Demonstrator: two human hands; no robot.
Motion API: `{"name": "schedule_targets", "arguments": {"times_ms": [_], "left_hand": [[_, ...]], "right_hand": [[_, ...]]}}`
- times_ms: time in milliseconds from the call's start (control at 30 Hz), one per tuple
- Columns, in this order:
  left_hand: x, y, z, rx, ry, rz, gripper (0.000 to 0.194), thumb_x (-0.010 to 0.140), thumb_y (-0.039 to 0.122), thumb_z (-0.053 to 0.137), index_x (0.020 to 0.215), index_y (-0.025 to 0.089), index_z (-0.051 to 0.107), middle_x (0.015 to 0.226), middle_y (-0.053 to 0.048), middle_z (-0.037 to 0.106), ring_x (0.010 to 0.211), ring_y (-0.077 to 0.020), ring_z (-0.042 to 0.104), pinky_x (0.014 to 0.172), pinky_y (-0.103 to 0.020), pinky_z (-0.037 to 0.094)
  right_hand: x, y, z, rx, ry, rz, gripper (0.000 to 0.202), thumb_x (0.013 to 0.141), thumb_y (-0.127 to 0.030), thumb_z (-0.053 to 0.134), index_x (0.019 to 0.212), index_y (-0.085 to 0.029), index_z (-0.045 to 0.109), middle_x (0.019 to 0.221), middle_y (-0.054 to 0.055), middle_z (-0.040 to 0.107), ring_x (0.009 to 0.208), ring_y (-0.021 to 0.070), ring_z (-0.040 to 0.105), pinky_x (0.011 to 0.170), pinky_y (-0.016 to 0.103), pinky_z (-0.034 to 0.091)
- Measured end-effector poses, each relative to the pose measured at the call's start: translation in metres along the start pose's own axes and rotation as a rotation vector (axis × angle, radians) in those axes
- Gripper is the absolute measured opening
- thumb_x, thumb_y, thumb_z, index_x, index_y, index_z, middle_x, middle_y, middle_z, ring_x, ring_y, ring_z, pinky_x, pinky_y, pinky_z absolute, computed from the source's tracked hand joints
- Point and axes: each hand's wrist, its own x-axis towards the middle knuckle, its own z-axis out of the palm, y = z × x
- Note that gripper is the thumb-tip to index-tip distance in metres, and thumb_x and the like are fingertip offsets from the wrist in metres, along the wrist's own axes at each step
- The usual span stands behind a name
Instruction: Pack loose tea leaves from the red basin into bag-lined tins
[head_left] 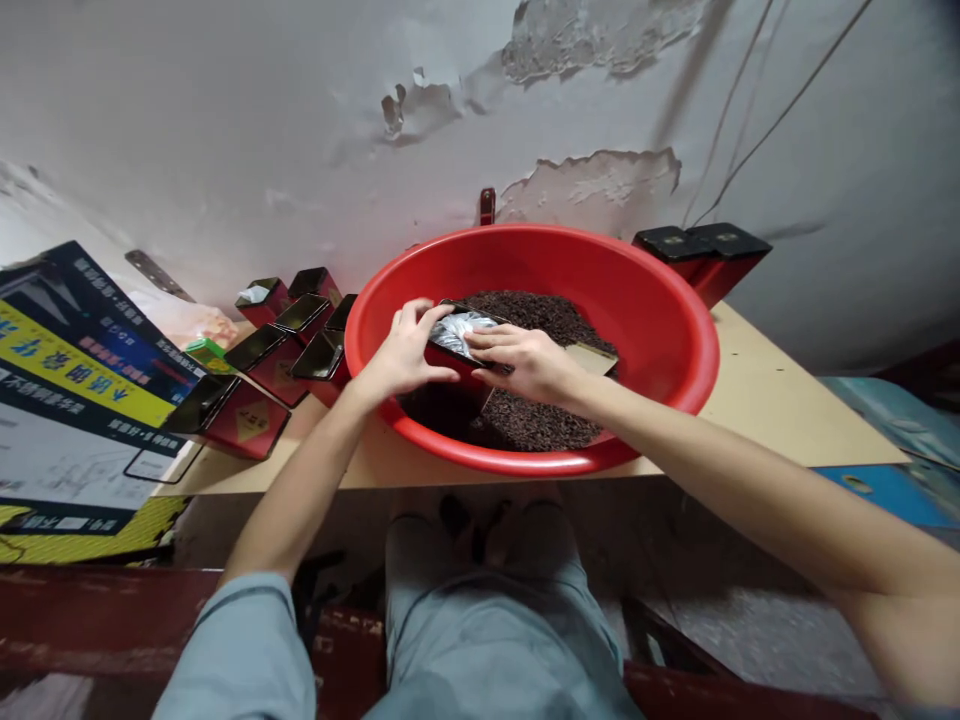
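Over the red basin [675, 330], my left hand [405, 350] grips a dark tin [457, 385] by its left side, with fingers at the far rim and thumb on the near side. A crumpled silvery plastic bag [459, 330] fills the tin's mouth. Stretched fingers of my right hand [525, 362] lie on that bag, and its thumb is by the tin's near edge. Dark, loose, tea-like leaves [551, 425] cover the basin's floor under the tin. Partly behind my right hand, a small tan card [592, 358] rests on the leaves.
Several open red-and-black tins [251, 415] lie or stand left of the basin. Two dark-topped tins [705, 245] stand at its back right. A printed box [82, 390] is at far left. The tan tabletop [787, 400] ends at a front edge near my body.
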Motion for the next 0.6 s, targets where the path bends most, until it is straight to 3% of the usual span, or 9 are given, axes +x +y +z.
{"name": "schedule_targets", "arguments": {"times_ms": [67,133,267,400,467,533,600], "left_hand": [[0.024,-0.011,-0.01,-0.045,-0.147,0.213,0.086,0.064,0.044,0.099,0.141,0.029,0.064,0.163,-0.014,0.044,0.156,-0.0434,0.037,0.128,-0.064,0.034],[0.045,-0.018,-0.013,-0.057,-0.239,0.292,0.07,0.071,0.046,0.094,0.135,0.029,0.07,0.164,-0.014,0.047,0.155,-0.0413,0.04,0.129,-0.063,0.033],[0.06,-0.022,-0.003,-0.035,-0.228,0.184,0.068,0.072,0.05,0.093,0.132,0.025,0.072,0.156,-0.017,0.05,0.149,-0.0404,0.048,0.127,-0.062,0.038],[0.047,-0.018,0.01,-0.067,-0.17,0.143,0.062,0.079,0.052,0.086,0.133,0.025,0.072,0.149,-0.014,0.051,0.141,-0.0364,0.056,0.126,-0.057,0.042],[0.039,-0.015,0.015,-0.061,-0.12,0.148,0.057,0.081,0.05,0.085,0.131,0.025,0.074,0.152,-0.014,0.049,0.146,-0.0374,0.051,0.128,-0.057,0.039],[0.034,-0.013,0.019,-0.056,-0.076,0.139,0.053,0.082,0.047,0.085,0.129,0.024,0.076,0.154,-0.014,0.048,0.148,-0.0375,0.048,0.13,-0.056,0.036],[0.031,-0.011,0.021,-0.065,-0.049,0.122,0.051,0.081,0.044,0.085,0.127,0.024,0.077,0.154,-0.013,0.049,0.148,-0.037,0.048,0.131,-0.056,0.036]], "right_hand": [[0.004,0.015,-0.009,0.039,-0.06,-0.064,0.025,0.097,-0.03,0.07,0.116,-0.023,0.084,0.128,0.008,0.079,0.129,0.0276,0.072,0.112,0.049,0.059],[0.009,0.029,-0.02,0.074,-0.123,-0.091,0.028,0.097,-0.033,0.068,0.119,-0.024,0.084,0.131,0.007,0.078,0.131,0.0268,0.071,0.114,0.047,0.057],[0.013,0.046,-0.04,0.073,-0.236,-0.004,0.032,0.094,-0.035,0.068,0.119,-0.027,0.084,0.142,0.005,0.072,0.131,0.0274,0.07,0.116,0.045,0.054],[0.018,0.049,-0.063,0.051,-0.327,0.105,0.028,0.09,-0.037,0.072,0.114,-0.03,0.085,0.135,0.003,0.076,0.129,0.0295,0.071,0.125,0.058,0.04],[0.022,0.056,-0.079,0.1,-0.386,0.235,0.029,0.09,-0.044,0.074,0.112,-0.029,0.086,0.128,0.003,0.08,0.124,0.0299,0.073,0.122,0.055,0.044],[0.023,0.069,-0.091,0.084,-0.344,0.443,0.037,0.093,-0.052,0.07,0.115,-0.026,0.086,0.123,0.007,0.081,0.118,0.0297,0.074,0.112,0.047,0.054],[0.014,0.082,-0.094,-0.087,-0.275,0.649,0.047,0.097,-0.056,0.065,0.123,-0.021,0.083,0.122,0.011,0.081,0.113,0.0291,0.075,0.104,0.042,0.058]]}}
